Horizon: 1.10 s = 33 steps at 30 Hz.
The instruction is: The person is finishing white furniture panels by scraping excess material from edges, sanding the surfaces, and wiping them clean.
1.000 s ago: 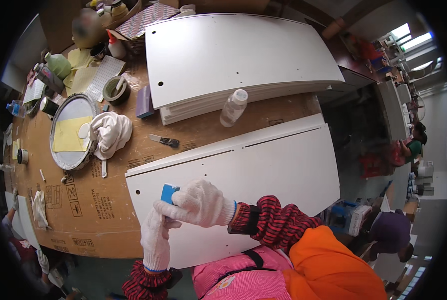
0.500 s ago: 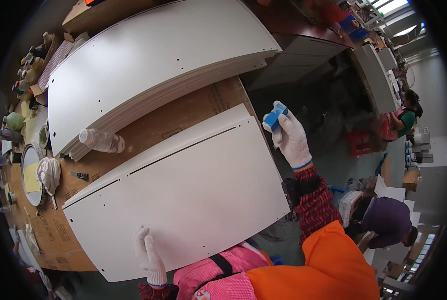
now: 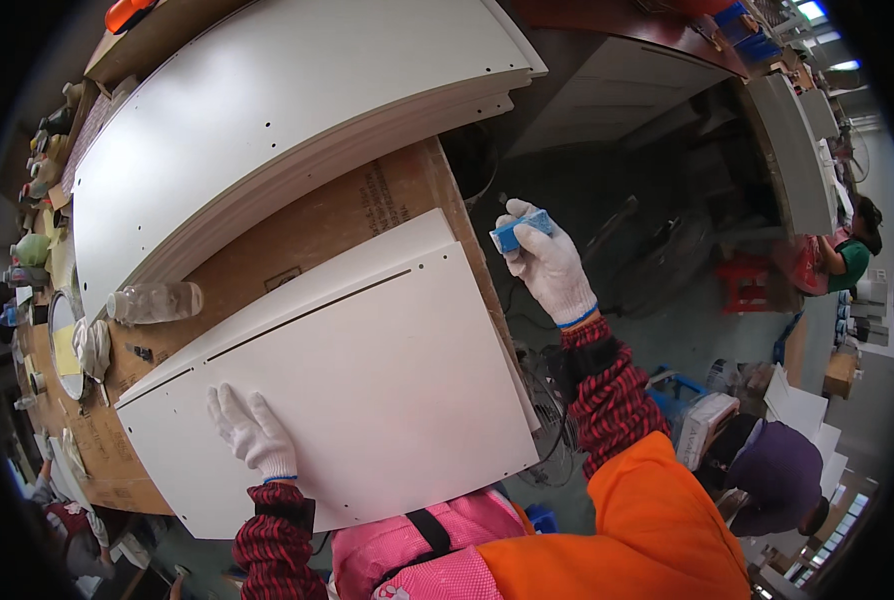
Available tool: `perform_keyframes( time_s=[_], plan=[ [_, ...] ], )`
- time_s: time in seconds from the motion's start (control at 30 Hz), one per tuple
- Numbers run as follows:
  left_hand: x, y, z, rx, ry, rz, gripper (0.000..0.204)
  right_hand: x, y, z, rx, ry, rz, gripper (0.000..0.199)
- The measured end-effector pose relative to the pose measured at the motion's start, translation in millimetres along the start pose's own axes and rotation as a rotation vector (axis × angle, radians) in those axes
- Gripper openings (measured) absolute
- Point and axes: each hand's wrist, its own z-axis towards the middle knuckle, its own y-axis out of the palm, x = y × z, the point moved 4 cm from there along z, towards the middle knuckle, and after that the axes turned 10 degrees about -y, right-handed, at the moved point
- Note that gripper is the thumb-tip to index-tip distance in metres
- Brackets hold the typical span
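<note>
A white panel (image 3: 367, 370) with a thin groove and small holes lies on the cardboard-covered bench (image 3: 337, 215). My left hand (image 3: 250, 430), in a white knit glove, rests flat on the panel near its lower left corner. My right hand (image 3: 547, 262), also gloved, is just beyond the panel's right edge and grips a small blue block (image 3: 515, 234). A stack of larger white panels (image 3: 277, 110) lies farther back on the bench.
A clear plastic bottle (image 3: 155, 301) lies on the cardboard left of the panel. A round tray with a crumpled white cloth (image 3: 89, 345) and small containers sit at the far left. A person in green (image 3: 847, 255) works at the far right; boxes stand on the floor.
My right hand carried the blue block from the panel's near face out past its right edge. My left hand moved onto the panel's lower left and the view swung right.
</note>
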Motion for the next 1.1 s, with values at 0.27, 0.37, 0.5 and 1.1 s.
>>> perform_keyframes(
  time_s=[0.27, 0.37, 0.5, 1.1],
  plan=[
    [-1, 2, 1, 0.022, 0.041, 0.001, 0.051, -6, 21, 17, -0.126, -0.093, -0.685, 0.034],
    [0, 3, 1, 0.029, 0.044, 0.013, 0.050, -8, 24, 23, -0.190, -0.177, -0.944, 0.036],
    [3, 2, 1, 0.024, 0.038, -0.016, 0.049, -7, 28, 26, -0.226, -0.185, -0.998, 0.039],
    [-1, 3, 2, 0.014, 0.044, -0.017, 0.050, 3, 25, 25, -0.152, -0.217, -0.953, 0.039]
  ],
)
